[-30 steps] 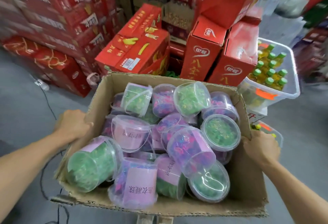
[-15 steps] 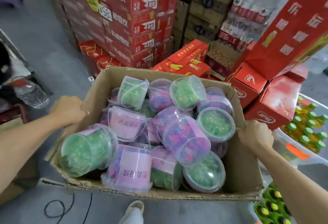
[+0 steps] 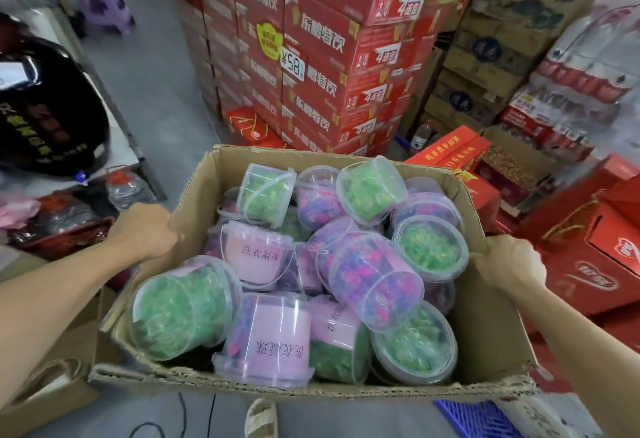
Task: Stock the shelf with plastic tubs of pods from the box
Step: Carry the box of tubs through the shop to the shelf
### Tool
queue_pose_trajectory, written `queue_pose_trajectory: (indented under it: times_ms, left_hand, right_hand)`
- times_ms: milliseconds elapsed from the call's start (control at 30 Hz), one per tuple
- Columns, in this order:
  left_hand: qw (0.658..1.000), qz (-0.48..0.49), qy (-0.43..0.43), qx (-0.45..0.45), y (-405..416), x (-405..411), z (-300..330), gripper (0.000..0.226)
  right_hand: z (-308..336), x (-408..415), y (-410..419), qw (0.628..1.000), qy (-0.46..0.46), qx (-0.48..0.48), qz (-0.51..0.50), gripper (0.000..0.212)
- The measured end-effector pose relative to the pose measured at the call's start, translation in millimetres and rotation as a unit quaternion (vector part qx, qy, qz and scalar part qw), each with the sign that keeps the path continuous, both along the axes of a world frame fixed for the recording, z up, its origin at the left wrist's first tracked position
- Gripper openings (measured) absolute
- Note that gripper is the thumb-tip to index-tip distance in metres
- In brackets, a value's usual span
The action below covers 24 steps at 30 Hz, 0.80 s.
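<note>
As I swing the box (image 3: 485, 340) of tubs (image 3: 263, 337) leftward past red cartons (image 3: 311, 56) now at 12 o'clock, my left hand (image 3: 147, 229) and right hand (image 3: 512, 264) grip its walls; no shelf in sight, stocking not begun.

You had grey floor (image 3: 152, 84) under stacked red cartons (image 3: 311, 66), brown cartons (image 3: 485, 66), water bottle (image 3: 128, 188).

box (image 3: 485, 344) swung leftward, red carton stack (image 3: 311, 56) now ahead

Box (image 3: 485, 344) at frame centre-bottom, tubs (image 3: 377, 285) piled inside; stacked cartons (image 3: 311, 56) above it, bottle (image 3: 130, 188) at left.
</note>
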<state>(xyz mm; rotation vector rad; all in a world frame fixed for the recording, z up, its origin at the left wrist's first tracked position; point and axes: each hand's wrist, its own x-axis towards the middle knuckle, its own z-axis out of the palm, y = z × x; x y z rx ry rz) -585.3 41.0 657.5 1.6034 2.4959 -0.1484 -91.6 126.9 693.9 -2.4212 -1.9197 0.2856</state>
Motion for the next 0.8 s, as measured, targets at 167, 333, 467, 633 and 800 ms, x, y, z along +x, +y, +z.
queue_pose_trajectory:
  times_ms: [167, 333, 467, 633, 800]
  left_hand:
    - [0.999, 0.04, -0.016, 0.006, 16, -67, 10, 0.028]
    - [0.994, 0.104, -0.039, 0.019, 24, -103, 26, 0.039]
    - [0.989, 0.137, -0.037, 0.031, 33, -127, 33, 0.036]
    - [0.979, 0.192, -0.051, 0.046, 52, -152, 37, 0.032]
    - [0.971, 0.233, -0.032, 0.052, 89, -164, 39, 0.033]
  right_hand:
    - [0, -70, 47, 0.999, -0.022, 0.004, 0.025, 0.033]
    - [3, -122, 98, 0.996, -0.032, 0.019, 0.081, 0.026]
    - [8, -160, 144, 0.992, -0.032, 0.019, 0.118, 0.025]
    - [11, -207, 202, 0.986, -0.014, 0.029, 0.166, 0.016]
    - [7, -254, 278, 0.979, -0.013, 0.035, 0.201, 0.024]
